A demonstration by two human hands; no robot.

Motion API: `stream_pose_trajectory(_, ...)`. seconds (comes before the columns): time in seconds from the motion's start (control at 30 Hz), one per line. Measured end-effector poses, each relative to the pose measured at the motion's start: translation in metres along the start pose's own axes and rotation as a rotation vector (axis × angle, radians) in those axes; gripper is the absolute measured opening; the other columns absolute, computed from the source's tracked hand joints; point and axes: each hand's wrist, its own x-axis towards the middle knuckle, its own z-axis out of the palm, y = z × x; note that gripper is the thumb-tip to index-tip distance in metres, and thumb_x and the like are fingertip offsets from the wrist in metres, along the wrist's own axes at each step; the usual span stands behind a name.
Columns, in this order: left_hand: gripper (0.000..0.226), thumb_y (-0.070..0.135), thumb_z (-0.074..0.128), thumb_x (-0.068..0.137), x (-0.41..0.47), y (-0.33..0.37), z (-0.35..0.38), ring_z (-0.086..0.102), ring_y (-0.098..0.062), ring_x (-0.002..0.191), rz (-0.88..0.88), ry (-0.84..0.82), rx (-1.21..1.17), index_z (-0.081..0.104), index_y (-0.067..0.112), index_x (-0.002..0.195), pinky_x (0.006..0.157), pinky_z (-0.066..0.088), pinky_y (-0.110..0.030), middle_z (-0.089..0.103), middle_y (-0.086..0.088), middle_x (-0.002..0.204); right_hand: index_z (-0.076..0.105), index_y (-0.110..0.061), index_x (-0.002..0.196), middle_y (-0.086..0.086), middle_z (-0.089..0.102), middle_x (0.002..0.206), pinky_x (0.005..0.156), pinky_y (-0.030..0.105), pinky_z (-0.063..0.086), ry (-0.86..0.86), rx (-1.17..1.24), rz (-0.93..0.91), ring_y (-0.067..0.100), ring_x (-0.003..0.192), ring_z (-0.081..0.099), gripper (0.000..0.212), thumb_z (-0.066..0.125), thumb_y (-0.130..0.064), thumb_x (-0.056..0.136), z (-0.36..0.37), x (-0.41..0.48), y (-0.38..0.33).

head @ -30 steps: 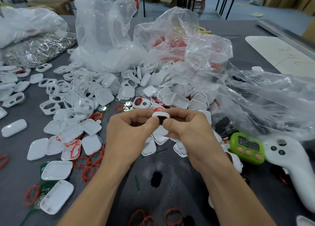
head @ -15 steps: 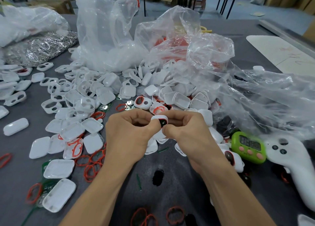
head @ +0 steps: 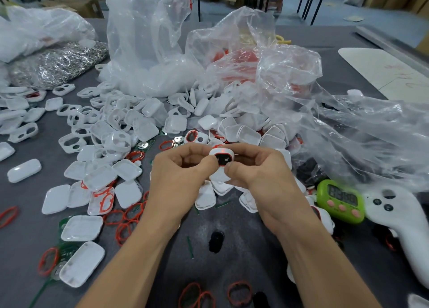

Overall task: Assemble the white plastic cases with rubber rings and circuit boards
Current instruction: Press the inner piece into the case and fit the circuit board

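Both hands clamp one white case at frame centre

Head view: left hand [head: 178,168] and right hand [head: 260,170] pinch the case [head: 221,157], its dark, red-rimmed opening facing the camera; its long axis is hidden by the thumbs. It is held above a grey table [head: 23,214], with cardboard boxes [head: 76,4] along the top edge. One green timer [head: 340,200] and one white controller [head: 394,214] lie at the right; loose shells [head: 130,131] are heaped beyond counting

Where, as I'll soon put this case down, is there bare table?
Bare table between the black spot and the near red rings; also left, below the lone closed case. The case pile ahead is crowded.
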Motion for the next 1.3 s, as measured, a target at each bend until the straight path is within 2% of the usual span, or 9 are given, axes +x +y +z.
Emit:
stream_pose_trajectory(0.1,0.014,0.019,0.07,0.069,0.001,0.0,0.0,0.052,-0.009,0.051,0.001,0.0,-0.027,0.081,0.021,0.077,0.051,0.046,-0.02,0.062,0.002,0.056,0.08,-0.02,0.089,0.001,0.08,0.086,0.075,0.026,0.063,-0.003,0.069,0.037,0.011,0.081,0.073,0.038,0.062,0.013,0.087,0.0,0.001,0.0)
stream_pose_trajectory(0.2,0.016,0.018,0.07,0.068,0.001,0.0,0.001,0.053,-0.009,0.052,-0.003,0.01,0.0,0.081,0.022,0.079,0.052,0.046,-0.021,0.063,0.004,0.056,0.079,-0.017,0.091,-0.002,0.079,0.083,0.068,0.021,0.06,-0.016,0.1,0.058,0.006,0.075,0.073,0.036,0.061,0.013,0.088,0.0,0.002,0.0)
stream_pose_trajectory(0.37,0.016,0.04,0.078,0.066,-0.004,0.001,-0.001,0.064,-0.012,0.059,0.087,0.109,0.162,0.08,0.035,0.081,0.058,0.053,-0.03,0.074,0.004,0.067,0.08,-0.02,0.09,0.002,0.08,0.088,0.071,0.024,0.06,0.013,0.047,-0.009,0.01,0.081,0.074,0.036,0.064,0.012,0.086,0.001,0.003,0.004)
stream_pose_trajectory(0.5,0.014,0.022,0.086,0.073,-0.007,0.002,0.002,0.064,-0.004,0.058,0.185,0.184,0.263,0.077,0.033,0.076,0.057,0.049,-0.013,0.073,0.009,0.066,0.082,-0.024,0.093,-0.005,0.081,0.094,0.088,0.031,0.058,0.077,-0.063,-0.117,0.012,0.094,0.076,0.037,0.063,0.006,0.082,0.006,0.003,0.01)
stream_pose_trajectory(0.57,0.017,0.014,0.085,0.073,-0.008,0.001,0.004,0.067,-0.003,0.06,0.187,0.2,0.265,0.076,0.028,0.075,0.06,0.051,-0.013,0.074,0.01,0.067,0.083,-0.026,0.093,-0.009,0.08,0.095,0.093,0.034,0.057,0.107,-0.12,-0.148,0.011,0.098,0.075,0.034,0.067,0.002,0.084,0.008,0.004,0.012)
stream_pose_trajectory(0.73,0.015,0.019,0.085,0.076,-0.01,0.0,0.007,0.069,-0.004,0.067,0.205,0.213,0.314,0.074,0.029,0.078,0.064,0.05,-0.013,0.073,0.014,0.071,0.083,-0.031,0.096,-0.019,0.078,0.092,0.087,0.019,0.056,0.137,-0.255,-0.217,0.0,0.094,0.073,0.027,0.073,-0.007,0.088,0.009,0.001,0.01)
stream_pose_trajectory(0.87,0.012,0.026,0.079,0.079,-0.013,0.0,0.008,0.068,-0.004,0.072,0.269,0.21,0.402,0.07,0.033,0.081,0.065,0.048,-0.012,0.07,0.018,0.075,0.083,-0.027,0.097,-0.017,0.079,0.091,0.089,0.025,0.058,0.2,-0.23,-0.243,0.002,0.093,0.074,0.025,0.076,-0.005,0.086,0.013,-0.002,0.013)
stream_pose_trajectory(1.1,0.022,0.009,0.079,0.073,-0.006,0.0,0.0,0.068,-0.008,0.072,0.174,0.029,0.233,0.073,0.027,0.084,0.067,0.053,-0.017,0.073,0.008,0.078,0.082,-0.03,0.096,-0.009,0.08,0.089,0.089,0.037,0.06,0.109,-0.154,-0.107,0.01,0.089,0.077,0.03,0.071,-0.012,0.074,0.004,0.002,0.008)
stream_pose_trajectory(1.3,0.016,0.021,0.077,0.071,-0.002,-0.002,-0.002,0.067,-0.011,0.071,0.02,-0.031,0.051,0.077,0.027,0.085,0.072,0.052,-0.031,0.076,0.001,0.078,0.081,-0.024,0.09,-0.003,0.08,0.086,0.076,0.03,0.06,0.106,-0.096,-0.119,0.015,0.084,0.078,0.025,0.074,-0.011,0.071,0.001,0.004,0.01)
